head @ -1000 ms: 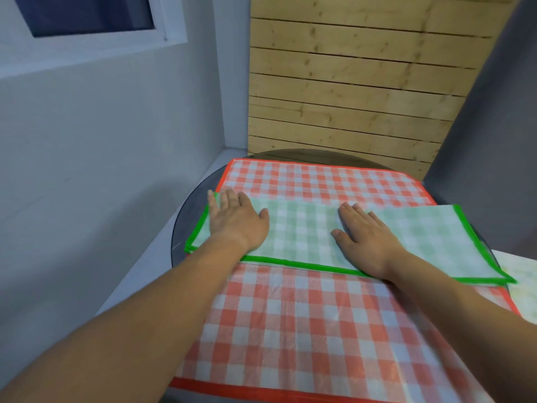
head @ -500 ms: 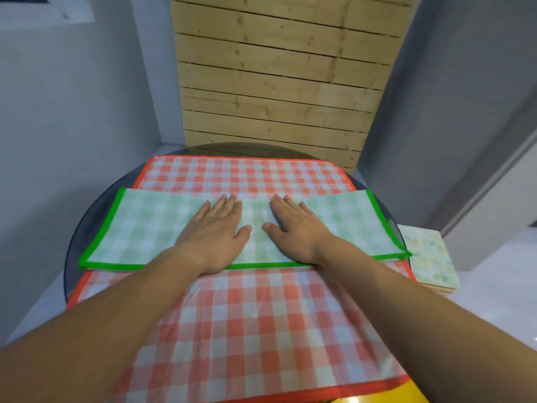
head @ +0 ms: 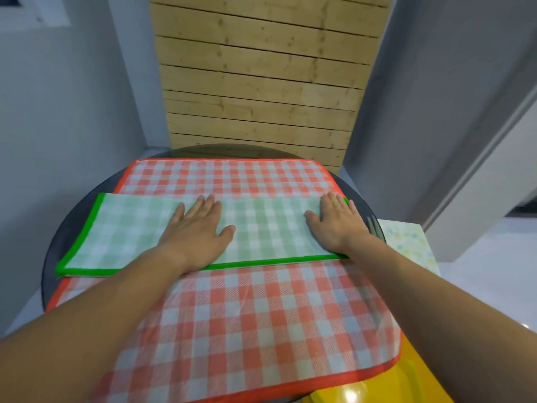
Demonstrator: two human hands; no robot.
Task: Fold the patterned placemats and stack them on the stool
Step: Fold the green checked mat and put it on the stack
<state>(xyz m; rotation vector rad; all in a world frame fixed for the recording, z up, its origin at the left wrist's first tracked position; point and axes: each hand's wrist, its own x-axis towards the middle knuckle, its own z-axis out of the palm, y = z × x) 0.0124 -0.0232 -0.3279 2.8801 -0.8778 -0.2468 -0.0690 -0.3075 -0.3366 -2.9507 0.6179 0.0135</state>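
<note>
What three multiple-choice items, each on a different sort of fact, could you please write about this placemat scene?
1. Where does the green-edged placemat lie?
A) on the floor
B) on the red-checked placemat
C) on a chair

2. How many hands rest on it?
A) none
B) one
C) two

3. How do the fingers lie?
A) straight and flat
B) curled into fists
C) pinching a corner

Answers:
1 B, red checks show beyond both its far and near edges.
2 C, the left hand and the right hand both rest on it.
3 A, both palms lie flat on it with the fingers straight.
</note>
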